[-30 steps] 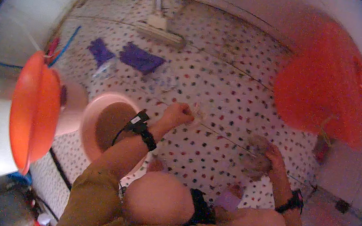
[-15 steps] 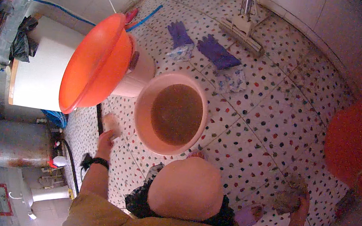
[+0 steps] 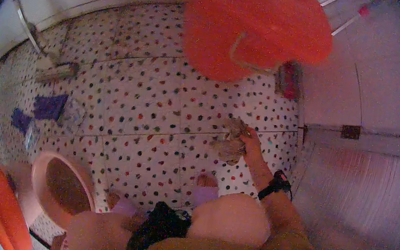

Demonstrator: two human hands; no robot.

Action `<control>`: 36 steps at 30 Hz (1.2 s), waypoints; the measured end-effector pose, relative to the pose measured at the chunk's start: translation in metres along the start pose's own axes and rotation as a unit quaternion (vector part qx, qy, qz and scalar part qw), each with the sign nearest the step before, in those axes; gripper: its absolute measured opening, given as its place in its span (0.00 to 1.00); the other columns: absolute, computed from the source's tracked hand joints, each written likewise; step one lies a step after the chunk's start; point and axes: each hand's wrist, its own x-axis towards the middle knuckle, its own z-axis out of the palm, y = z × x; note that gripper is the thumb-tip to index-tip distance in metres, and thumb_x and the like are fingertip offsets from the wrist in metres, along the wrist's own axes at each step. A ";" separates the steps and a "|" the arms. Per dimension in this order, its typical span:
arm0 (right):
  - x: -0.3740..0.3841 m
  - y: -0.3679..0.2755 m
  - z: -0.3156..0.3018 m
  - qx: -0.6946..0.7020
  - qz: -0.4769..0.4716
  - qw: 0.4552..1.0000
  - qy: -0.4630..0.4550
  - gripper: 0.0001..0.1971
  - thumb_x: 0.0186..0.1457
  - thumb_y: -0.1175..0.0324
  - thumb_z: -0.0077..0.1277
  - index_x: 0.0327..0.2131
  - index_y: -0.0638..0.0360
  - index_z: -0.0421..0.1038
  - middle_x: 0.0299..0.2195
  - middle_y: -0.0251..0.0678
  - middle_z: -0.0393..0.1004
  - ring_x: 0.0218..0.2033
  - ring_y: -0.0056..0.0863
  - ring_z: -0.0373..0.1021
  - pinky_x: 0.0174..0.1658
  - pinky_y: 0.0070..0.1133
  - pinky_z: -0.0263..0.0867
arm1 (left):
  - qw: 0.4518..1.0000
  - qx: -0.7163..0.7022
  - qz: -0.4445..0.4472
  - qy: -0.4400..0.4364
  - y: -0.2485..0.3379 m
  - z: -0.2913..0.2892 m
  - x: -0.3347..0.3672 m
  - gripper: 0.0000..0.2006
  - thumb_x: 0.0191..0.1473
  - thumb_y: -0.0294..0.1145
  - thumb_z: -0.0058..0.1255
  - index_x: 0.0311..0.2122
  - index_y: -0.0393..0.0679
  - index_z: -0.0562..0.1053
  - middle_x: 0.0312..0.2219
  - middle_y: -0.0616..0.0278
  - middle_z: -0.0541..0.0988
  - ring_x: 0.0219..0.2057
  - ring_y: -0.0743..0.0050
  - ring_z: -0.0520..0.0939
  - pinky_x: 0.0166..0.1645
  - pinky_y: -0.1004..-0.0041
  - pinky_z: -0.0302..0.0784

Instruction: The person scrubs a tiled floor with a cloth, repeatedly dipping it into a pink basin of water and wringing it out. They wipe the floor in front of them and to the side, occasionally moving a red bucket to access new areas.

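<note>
I had my right hand point(image 3: 251, 143) clenched around a grey rag point(image 3: 231, 139) low over the dotted tile floor point(image 3: 162, 104), below the orange basin point(image 3: 255, 25); my left hand was out of sight.

The right hand point(image 3: 251, 143) lies on the floor point(image 3: 152, 98) with a rag point(image 3: 231, 139) just left of it, a tub point(image 3: 255, 25) beyond it, a bucket point(image 3: 60, 190) far to its left and gloves point(image 3: 49, 106) well beyond that bucket.
</note>
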 end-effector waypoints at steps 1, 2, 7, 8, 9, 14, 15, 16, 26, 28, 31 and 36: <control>0.000 0.005 -0.014 -0.013 -0.012 0.999 0.027 0.26 0.61 0.71 0.57 0.62 0.53 0.63 0.54 0.39 0.71 0.54 0.37 0.70 0.55 0.37 0.70 | 0.997 0.022 0.076 -0.025 0.040 0.010 0.007 0.30 0.60 0.50 0.56 0.61 0.41 0.69 0.52 0.52 0.78 0.49 0.57 0.80 0.49 0.60 0.78; 0.004 0.007 -0.033 -0.041 -0.004 0.999 0.035 0.27 0.61 0.72 0.57 0.63 0.55 0.62 0.54 0.40 0.71 0.53 0.35 0.71 0.54 0.33 0.71 | 0.988 0.041 0.141 -0.048 0.083 0.023 0.009 0.32 0.60 0.51 0.56 0.63 0.40 0.68 0.55 0.50 0.77 0.51 0.57 0.79 0.51 0.59 0.78; 0.037 0.028 -0.124 -0.085 -0.180 0.969 0.146 0.25 0.64 0.71 0.54 0.63 0.59 0.63 0.54 0.38 0.72 0.49 0.31 0.71 0.51 0.28 0.69 | 0.919 0.195 0.341 -0.038 0.288 0.112 -0.048 0.23 0.64 0.44 0.53 0.58 0.40 0.70 0.51 0.54 0.79 0.47 0.63 0.82 0.50 0.63 0.79; 0.040 0.025 -0.151 -0.230 -0.199 0.938 0.165 0.26 0.65 0.70 0.54 0.64 0.61 0.62 0.55 0.39 0.71 0.48 0.31 0.71 0.52 0.28 0.68 | 0.903 0.216 0.369 -0.032 0.319 0.126 -0.064 0.21 0.65 0.42 0.52 0.57 0.40 0.71 0.49 0.55 0.80 0.46 0.64 0.82 0.49 0.64 0.79; 0.048 0.019 -0.177 -0.305 -0.236 0.905 0.179 0.27 0.65 0.70 0.54 0.65 0.61 0.62 0.57 0.40 0.70 0.49 0.32 0.71 0.51 0.28 0.68 | 0.889 0.235 0.392 -0.023 0.348 0.139 -0.081 0.18 0.66 0.40 0.51 0.55 0.40 0.72 0.47 0.56 0.81 0.45 0.66 0.83 0.49 0.65 0.79; 0.072 0.016 -0.247 -0.051 -0.165 0.956 0.239 0.30 0.63 0.67 0.56 0.66 0.63 0.60 0.60 0.46 0.68 0.55 0.36 0.70 0.55 0.29 0.67 | 0.843 0.323 0.430 0.023 0.462 0.215 -0.166 0.15 0.66 0.36 0.51 0.53 0.40 0.73 0.45 0.57 0.82 0.43 0.67 0.84 0.45 0.68 0.80; 0.075 0.021 -0.251 -0.043 -0.147 0.957 0.246 0.30 0.63 0.66 0.56 0.66 0.63 0.60 0.61 0.46 0.68 0.56 0.37 0.69 0.56 0.29 0.67 | 0.834 0.327 0.442 0.032 0.480 0.240 -0.189 0.15 0.66 0.36 0.51 0.52 0.40 0.74 0.45 0.57 0.82 0.43 0.67 0.84 0.45 0.68 0.80; 0.078 0.028 -0.251 -0.230 -0.185 0.923 0.247 0.30 0.64 0.65 0.56 0.66 0.63 0.60 0.61 0.46 0.68 0.58 0.37 0.68 0.57 0.29 0.66 | 0.827 0.315 0.464 0.037 0.488 0.270 -0.217 0.14 0.66 0.36 0.51 0.51 0.39 0.75 0.45 0.57 0.82 0.43 0.67 0.84 0.44 0.69 0.80; 0.079 0.049 -0.114 -0.313 -0.317 0.865 0.233 0.28 0.58 0.63 0.55 0.62 0.58 0.66 0.61 0.47 0.69 0.60 0.50 0.64 0.64 0.40 0.59 | 0.822 0.416 0.331 -0.205 0.541 0.517 -0.338 0.17 0.61 0.32 0.51 0.51 0.32 0.76 0.48 0.52 0.81 0.50 0.64 0.80 0.56 0.66 0.73; 0.063 0.050 -0.047 -0.406 -0.296 0.835 0.223 0.25 0.62 0.65 0.46 0.62 0.54 0.67 0.61 0.43 0.70 0.60 0.48 0.65 0.65 0.41 0.56 | 0.758 0.432 0.379 -0.310 0.539 0.548 -0.286 0.16 0.63 0.36 0.51 0.47 0.34 0.79 0.44 0.53 0.83 0.47 0.65 0.82 0.53 0.66 0.76; 0.049 0.047 0.042 -0.509 -0.300 0.798 0.121 0.22 0.63 0.70 0.46 0.60 0.54 0.69 0.63 0.42 0.66 0.63 0.45 0.62 0.67 0.39 0.56 | 0.723 0.519 0.306 -0.338 0.521 0.598 -0.193 0.16 0.64 0.40 0.53 0.45 0.37 0.81 0.40 0.57 0.84 0.44 0.68 0.83 0.49 0.68 0.78; 0.024 0.034 0.094 -0.334 -0.416 0.844 -0.053 0.24 0.59 0.73 0.53 0.60 0.53 0.70 0.65 0.40 0.65 0.65 0.41 0.62 0.66 0.36 0.58 | 0.519 0.614 0.517 -0.291 0.456 0.663 -0.035 0.13 0.64 0.37 0.52 0.46 0.40 0.79 0.42 0.59 0.84 0.42 0.62 0.84 0.45 0.65 0.80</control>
